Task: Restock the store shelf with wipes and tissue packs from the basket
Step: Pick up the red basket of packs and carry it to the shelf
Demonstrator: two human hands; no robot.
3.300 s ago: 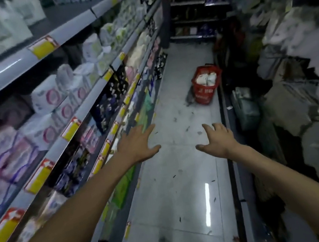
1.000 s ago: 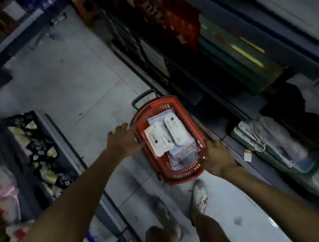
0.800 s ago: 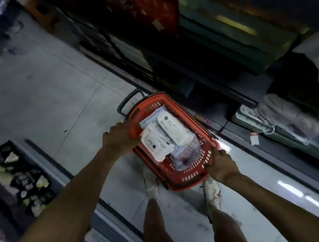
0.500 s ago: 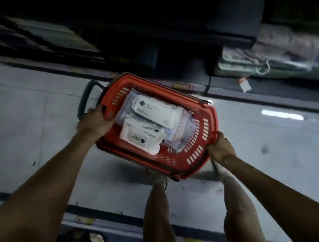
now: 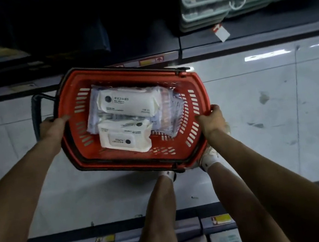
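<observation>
Red basket [image 5: 123,165], gripped at its 2 ends by the curled left hand [image 5: 54,127] and right hand [image 5: 211,120], is held over the floor [image 5: 264,87], 2 white wipes packs [image 5: 128,103] being laid inside on clear-wrapped packs [image 5: 170,110].

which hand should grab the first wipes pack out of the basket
Probably the left. Both hands grip the basket rim, but the white wipes packs lie toward the side of the left hand; clear packs sit between them and the right hand.
</observation>
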